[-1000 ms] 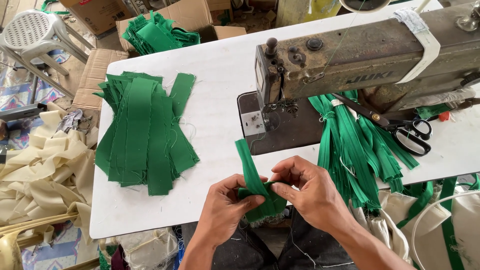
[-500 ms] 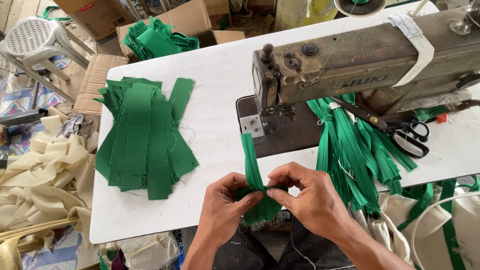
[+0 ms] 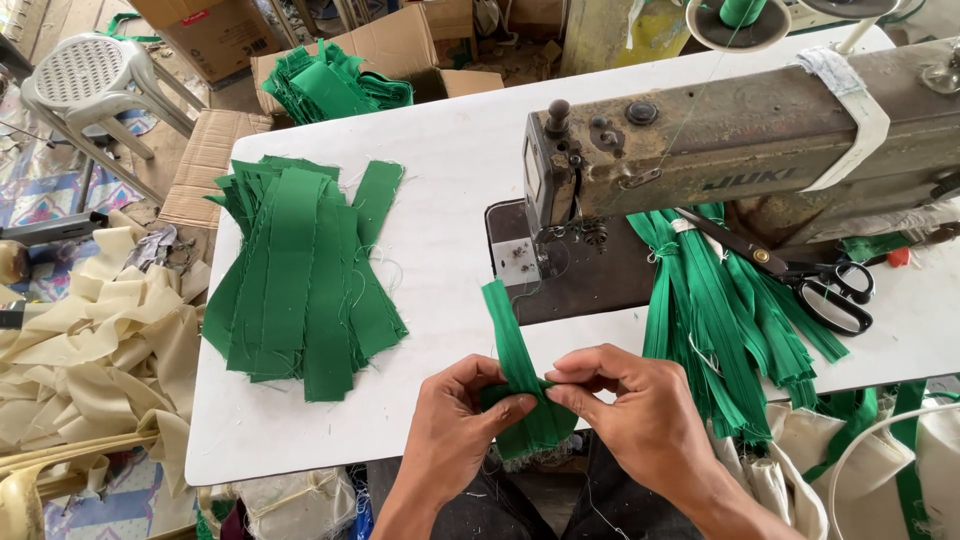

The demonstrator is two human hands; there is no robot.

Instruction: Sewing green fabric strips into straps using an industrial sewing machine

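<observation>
A narrow green fabric strip [image 3: 515, 365] lies over the near edge of the white table [image 3: 450, 190], pinched at its middle by both hands — left hand [image 3: 455, 430] and right hand [image 3: 640, 415], fingertips closed on the cloth. Left of it sits a pile of green strips [image 3: 300, 275]; behind, a worn sewing machine [image 3: 720, 150], scissors [image 3: 810, 280] and green zippers [image 3: 720, 310]. Beyond the table — cardboard boxes [image 3: 400, 50], a plastic stool [image 3: 85, 85], cream fabric [image 3: 90, 350] on the floor.

Green fabric strip [image 3: 515, 365] in hands. Stack of strips [image 3: 300, 275] same green, w/ pale loose threads. Zippers [image 3: 720, 300] brighter green. Table [image 3: 450, 180] white. Sewing machine [image 3: 720, 140] dull beige-brown, worn, white tape band. Scissors [image 3: 820, 285] black. Cloth heap [image 3: 80, 350] cream. Stool [image 3: 85, 75] white. Boxes [image 3: 210, 35] brown.
</observation>
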